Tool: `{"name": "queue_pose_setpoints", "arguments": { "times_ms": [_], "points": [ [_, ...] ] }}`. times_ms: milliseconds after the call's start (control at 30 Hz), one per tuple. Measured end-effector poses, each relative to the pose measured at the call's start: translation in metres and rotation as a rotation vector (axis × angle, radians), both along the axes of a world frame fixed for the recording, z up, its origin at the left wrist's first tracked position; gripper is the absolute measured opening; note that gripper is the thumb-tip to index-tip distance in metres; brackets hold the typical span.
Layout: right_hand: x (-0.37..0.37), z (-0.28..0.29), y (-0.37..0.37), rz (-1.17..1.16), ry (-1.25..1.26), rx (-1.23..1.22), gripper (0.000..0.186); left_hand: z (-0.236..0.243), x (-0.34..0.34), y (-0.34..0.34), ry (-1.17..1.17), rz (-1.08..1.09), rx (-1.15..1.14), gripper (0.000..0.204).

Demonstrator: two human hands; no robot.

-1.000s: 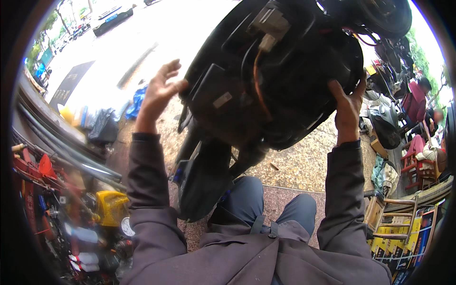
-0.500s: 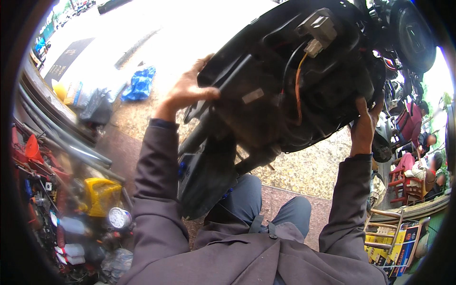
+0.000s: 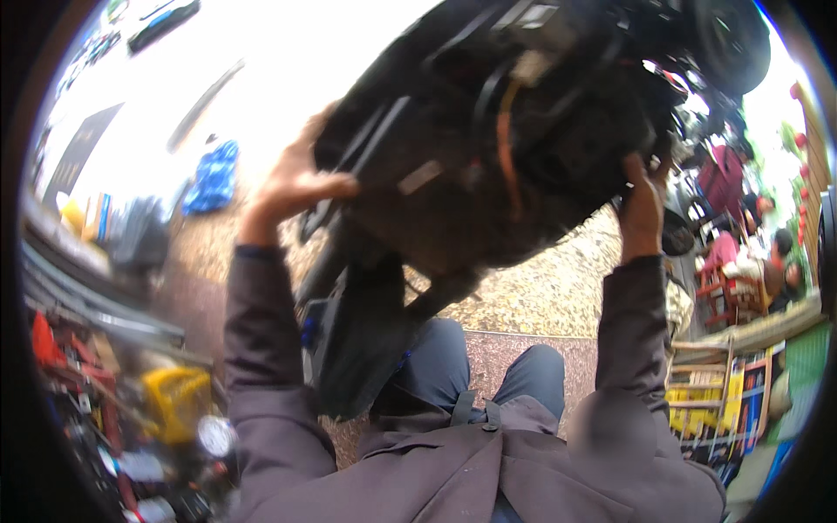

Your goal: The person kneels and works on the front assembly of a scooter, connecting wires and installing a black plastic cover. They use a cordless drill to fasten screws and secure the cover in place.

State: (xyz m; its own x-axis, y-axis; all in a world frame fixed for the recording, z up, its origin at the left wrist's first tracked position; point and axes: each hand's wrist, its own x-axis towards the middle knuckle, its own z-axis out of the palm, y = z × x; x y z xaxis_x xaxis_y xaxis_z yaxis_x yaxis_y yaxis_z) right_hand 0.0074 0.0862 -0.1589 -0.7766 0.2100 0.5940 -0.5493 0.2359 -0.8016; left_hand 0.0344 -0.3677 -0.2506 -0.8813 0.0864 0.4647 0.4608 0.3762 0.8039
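Observation:
A black vehicle body (image 3: pixel 462 183), seemingly a scooter's underside, is tilted up before me, blurred by motion, with a pale connector (image 3: pixel 528 68), an orange wire (image 3: pixel 508 148) and a black wheel (image 3: pixel 724 39). My left hand (image 3: pixel 292 179) is closed on its left edge, thumb over the near face. My right hand (image 3: pixel 643 192) grips the right side, its thumb on the dark surface and its other fingers partly hidden behind.
At left lie a blue plastic bundle (image 3: pixel 209 177), long pipes (image 3: pixel 105 292), tools and a yellow jug (image 3: pixel 174 403). At right, several people (image 3: pixel 732 183) are among parked scooters and red chairs, above a wooden stool (image 3: pixel 702 375) and yellow boxes (image 3: pixel 751 397).
My left hand was apart from the body one second ago and now grips it. The body swung right in view, then back left, as did the surroundings.

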Motion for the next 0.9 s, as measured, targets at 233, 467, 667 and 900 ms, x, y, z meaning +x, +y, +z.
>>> {"name": "queue_pose_setpoints", "arguments": {
  "times_ms": [233, 467, 667, 900],
  "points": [
    [0.006, 0.005, -0.008, 0.133, 0.032, -0.141, 0.110, 0.089, 0.009, 0.068, 0.342, 0.224, -0.184, 0.110],
    [0.009, 0.011, -0.010, 0.162, 0.031, -0.161, 0.119, 0.188, -0.036, 0.151, 0.454, 0.220, -0.316, 0.120],
    [0.000, 0.003, -0.001, 0.096, 0.059, -0.100, 0.129, 0.206, -0.053, 0.175, 0.304, 0.160, -0.336, 0.130],
    [-0.008, 0.000, 0.003, 0.023, 0.095, -0.011, 0.137, 0.199, -0.055, 0.179, 0.526, 0.270, -0.490, 0.129]
  ]
}}
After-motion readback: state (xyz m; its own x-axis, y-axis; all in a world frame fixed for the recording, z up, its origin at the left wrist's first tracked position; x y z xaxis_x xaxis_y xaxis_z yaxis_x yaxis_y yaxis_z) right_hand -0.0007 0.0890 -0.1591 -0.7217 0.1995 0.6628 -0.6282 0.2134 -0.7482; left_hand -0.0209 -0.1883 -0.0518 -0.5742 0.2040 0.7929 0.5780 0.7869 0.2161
